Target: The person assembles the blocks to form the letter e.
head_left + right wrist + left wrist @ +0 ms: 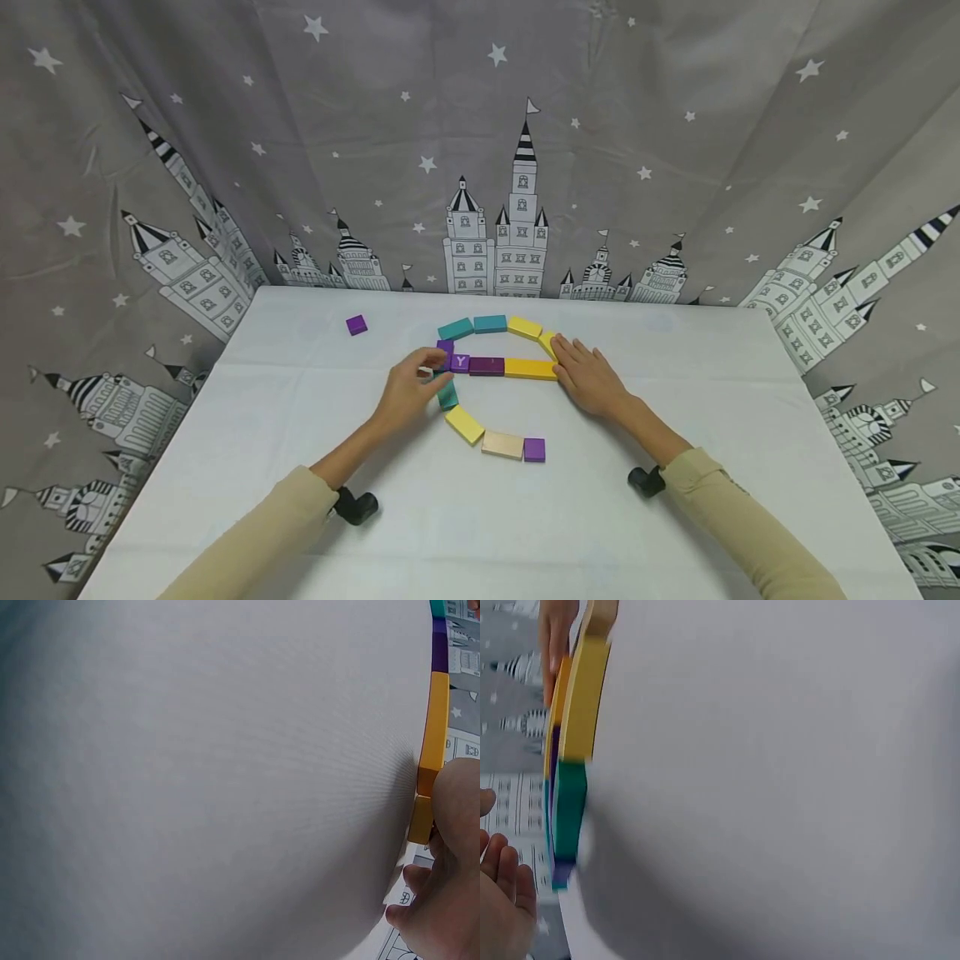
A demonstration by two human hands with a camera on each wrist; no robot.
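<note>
Wooden blocks form a lowercase "e" outline on the table. My left hand (407,388) hovers at the outline's left side, thumb and fingers apart, beside a purple block (446,345) and a teal block (447,395). In the left wrist view its loosely bent fingers (507,874) hold nothing. Straight fingers of my right hand (591,380) rest at the right end, over part of a yellow block (547,342) and by the tip of the long orange-yellow block (529,369). The crossbar also has a dark purple block (487,367) and a purple block marked Y (460,363).
A lone purple block (357,325) lies at the back left. Teal blocks (491,324) and a yellow block (524,327) make the top curve; a yellow block (464,425), a beige block (502,444) and a purple block (534,450) make the bottom one. A castle-print curtain (360,200) hangs behind.
</note>
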